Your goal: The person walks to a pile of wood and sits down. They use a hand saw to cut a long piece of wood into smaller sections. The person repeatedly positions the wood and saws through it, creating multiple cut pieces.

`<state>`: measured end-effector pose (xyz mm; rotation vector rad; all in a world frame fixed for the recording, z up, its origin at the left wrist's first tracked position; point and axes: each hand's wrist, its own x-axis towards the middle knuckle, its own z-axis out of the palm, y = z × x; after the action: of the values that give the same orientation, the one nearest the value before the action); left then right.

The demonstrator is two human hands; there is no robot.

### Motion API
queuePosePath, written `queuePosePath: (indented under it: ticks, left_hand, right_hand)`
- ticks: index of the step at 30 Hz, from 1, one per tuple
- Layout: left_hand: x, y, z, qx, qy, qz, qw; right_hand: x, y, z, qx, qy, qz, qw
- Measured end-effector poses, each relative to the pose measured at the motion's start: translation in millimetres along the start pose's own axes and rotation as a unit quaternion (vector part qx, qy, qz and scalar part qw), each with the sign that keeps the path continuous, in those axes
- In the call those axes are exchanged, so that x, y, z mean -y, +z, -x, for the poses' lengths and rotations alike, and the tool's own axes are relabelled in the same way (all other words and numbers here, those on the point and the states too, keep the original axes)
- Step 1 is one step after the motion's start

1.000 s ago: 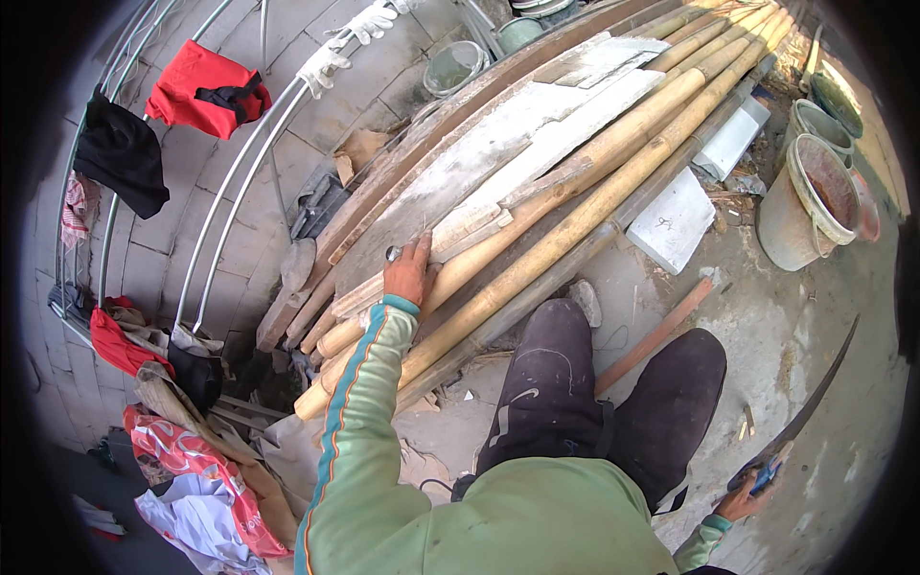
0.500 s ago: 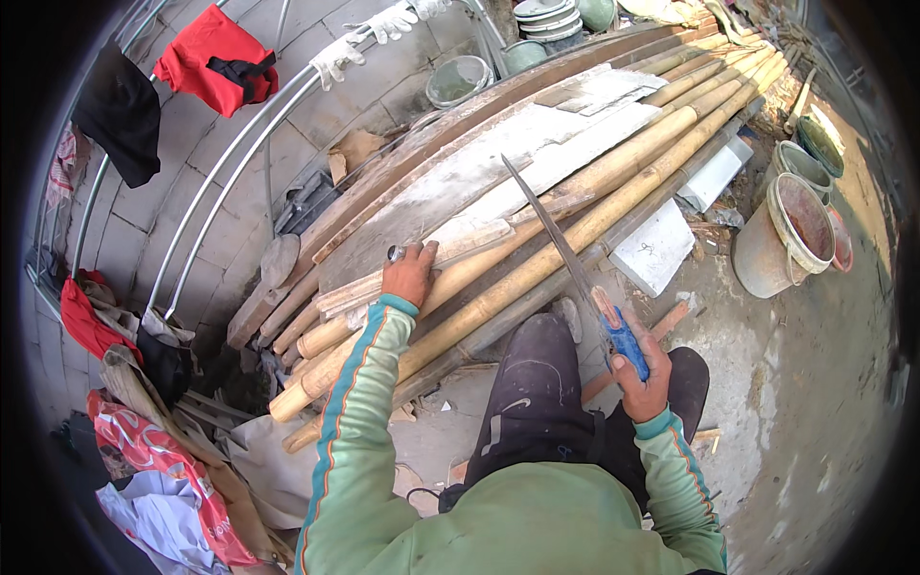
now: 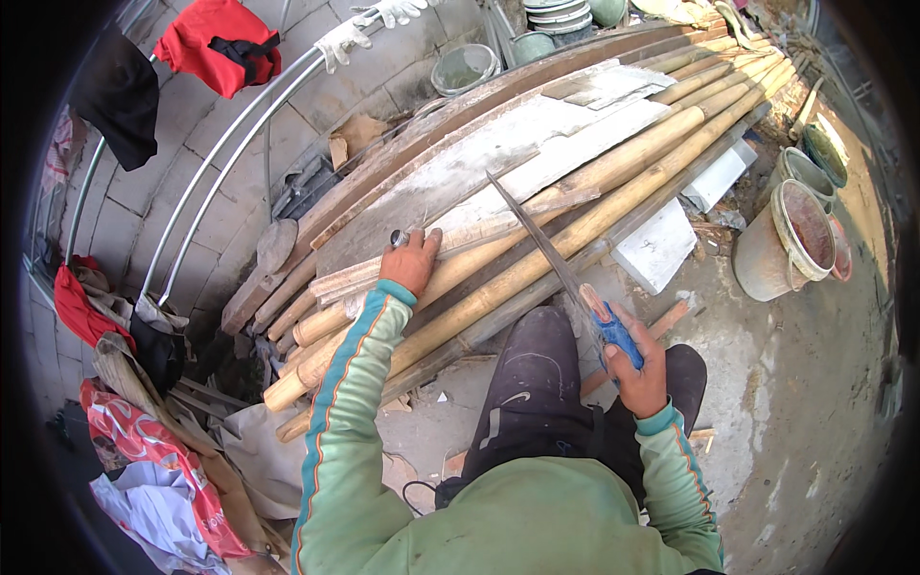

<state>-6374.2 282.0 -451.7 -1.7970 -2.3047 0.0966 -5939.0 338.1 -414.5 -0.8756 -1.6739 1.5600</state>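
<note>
My left hand (image 3: 409,264), a ring on one finger, rests with bent fingers on thin pale wooden strips (image 3: 341,280) lying along the stack. My right hand (image 3: 638,369) grips the blue handle of a handsaw (image 3: 546,244), whose long blade slants up-left over the bamboo poles (image 3: 643,175) and the strips, its tip near the whitish weathered boards (image 3: 460,172). Whether the teeth touch wood I cannot tell. Brown beams (image 3: 288,249) lie behind the boards.
Buckets (image 3: 781,249) stand at the right, more containers (image 3: 465,69) behind the stack. White slabs (image 3: 650,251) lie beside the poles. Metal rails (image 3: 251,115) with gloves and garments (image 3: 211,53) run along the left, near piled cloths (image 3: 144,498). My knees (image 3: 532,383) are below the stack.
My right hand has brought the saw up from low at the right to over the stack, its tip now slightly lower. My left hand stays on the strips, shifted a little.
</note>
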Motion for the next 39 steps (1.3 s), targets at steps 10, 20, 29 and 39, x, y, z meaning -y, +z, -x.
queuePosePath:
  ticks: [10,20,29,39]
  left_hand:
    - [-7,13,48,-0.077,0.019,-0.035,0.996]
    - [-58,2,59,-0.044,0.043,0.013,0.998]
    - [-114,44,151,0.219,-0.016,0.181,0.959]
    - [-126,76,115,0.367,0.012,0.081,0.926]
  right_hand:
    - [-8,-13,-10,0.000,0.034,-0.065,0.997]
    - [-8,-23,-16,0.004,0.026,-0.088,0.996]
    - [-1,-17,-13,0.008,0.040,-0.086,0.995]
    - [5,-10,-8,0.004,0.020,-0.035,0.999]
